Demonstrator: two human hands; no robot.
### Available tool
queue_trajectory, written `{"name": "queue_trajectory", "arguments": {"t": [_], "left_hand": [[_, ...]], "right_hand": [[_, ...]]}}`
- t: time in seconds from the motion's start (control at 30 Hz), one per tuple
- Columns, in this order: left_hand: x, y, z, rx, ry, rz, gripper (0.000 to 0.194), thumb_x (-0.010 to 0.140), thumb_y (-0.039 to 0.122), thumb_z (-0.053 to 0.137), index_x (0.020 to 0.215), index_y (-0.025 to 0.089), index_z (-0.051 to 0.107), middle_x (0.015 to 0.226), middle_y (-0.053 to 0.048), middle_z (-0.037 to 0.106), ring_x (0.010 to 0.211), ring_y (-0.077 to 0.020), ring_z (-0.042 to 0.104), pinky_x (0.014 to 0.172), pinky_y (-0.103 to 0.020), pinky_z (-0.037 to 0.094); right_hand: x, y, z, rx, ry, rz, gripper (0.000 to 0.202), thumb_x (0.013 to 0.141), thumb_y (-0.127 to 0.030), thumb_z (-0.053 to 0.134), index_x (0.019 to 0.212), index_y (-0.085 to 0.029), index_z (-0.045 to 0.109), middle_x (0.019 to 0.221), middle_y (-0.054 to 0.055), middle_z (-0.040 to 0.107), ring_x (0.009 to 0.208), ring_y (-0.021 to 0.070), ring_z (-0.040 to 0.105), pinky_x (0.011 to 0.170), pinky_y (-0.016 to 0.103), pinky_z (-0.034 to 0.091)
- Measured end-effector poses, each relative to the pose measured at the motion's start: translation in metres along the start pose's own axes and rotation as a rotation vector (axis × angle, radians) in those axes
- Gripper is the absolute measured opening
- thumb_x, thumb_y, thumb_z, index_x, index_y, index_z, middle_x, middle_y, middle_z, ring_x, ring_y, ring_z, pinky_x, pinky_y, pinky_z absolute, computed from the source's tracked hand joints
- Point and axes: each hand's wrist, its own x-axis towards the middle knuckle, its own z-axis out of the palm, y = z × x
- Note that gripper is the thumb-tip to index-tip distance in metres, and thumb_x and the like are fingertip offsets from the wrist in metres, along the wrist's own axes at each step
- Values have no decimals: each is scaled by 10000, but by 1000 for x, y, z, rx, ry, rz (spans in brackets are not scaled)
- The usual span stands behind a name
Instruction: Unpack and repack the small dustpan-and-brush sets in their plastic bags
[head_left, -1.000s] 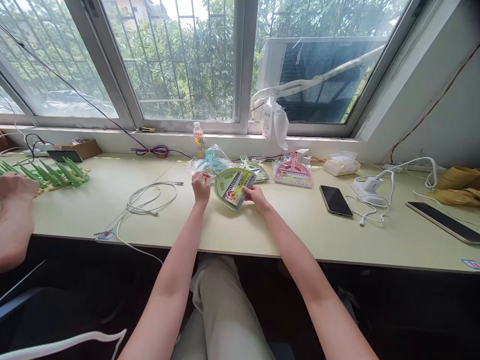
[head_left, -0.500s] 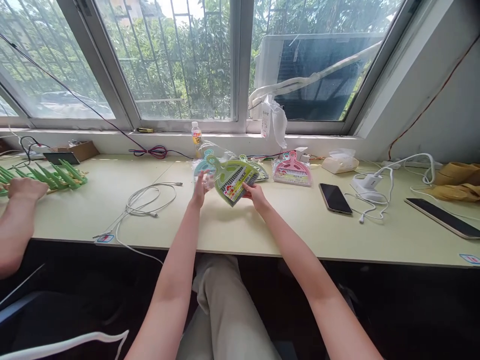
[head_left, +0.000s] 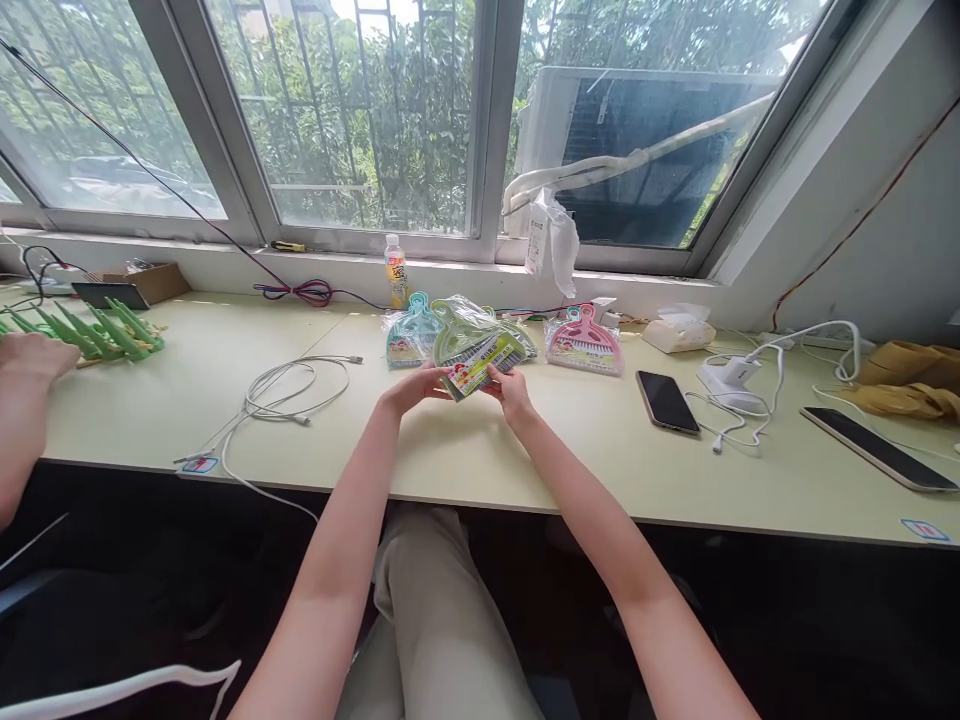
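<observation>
Between both hands I hold a green mini dustpan and brush set (head_left: 480, 362), wrapped in clear plastic with a printed label, tilted above the table. My left hand (head_left: 421, 388) grips its lower left edge, and my right hand (head_left: 510, 390) pinches its lower right side. Behind it to the left lies a blue dustpan set (head_left: 411, 335) in plastic. Another green set is partly hidden behind the held one. A pink dustpan set (head_left: 585, 345) lies apart to the right.
A bottle (head_left: 395, 272) stands by the window wall. Coiled white cable (head_left: 289, 395) lies left; a phone (head_left: 667, 402), a charger (head_left: 729, 380), a tissue pack (head_left: 679, 330) and another phone (head_left: 877, 448) lie right. Another person's hand (head_left: 34, 365) is at green spiky pieces (head_left: 112, 330), far left.
My left hand has moved down from the upper left side of the green set to its lower edge. The set has turned and tipped back. The other person's hand has shifted slightly left.
</observation>
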Motion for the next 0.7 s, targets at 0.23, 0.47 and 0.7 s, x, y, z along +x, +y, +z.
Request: {"name": "queue_trajectory", "arguments": {"t": [0.23,0.47,0.7], "left_hand": [[4,-5,10,1,-149,11,563,836,437,757,1325,183,645,1287,-168,707,1202,-342,669,1021,-521,545],[5,0,9,-76,-128,24,433,936,490,609,1237,201,722,1283,-141,717,1265,-335,633,1076,-520,502],[-5,5,33,43,-316,-81,488,870,468,712,1280,203,698,1317,-140,702,1248,-338,649,1056,-485,505]], "right_hand": [[7,-6,-9,-36,30,-24,171,848,-241,794,896,-161,650,831,57,763,763,193,754,800,357,661],[9,-16,-13,-102,-95,-26,154,852,-237,783,890,-151,661,799,62,768,731,195,748,716,320,652],[8,-14,-14,-44,9,-75,129,869,-252,750,909,-170,659,840,54,764,743,179,736,713,307,647]]}}
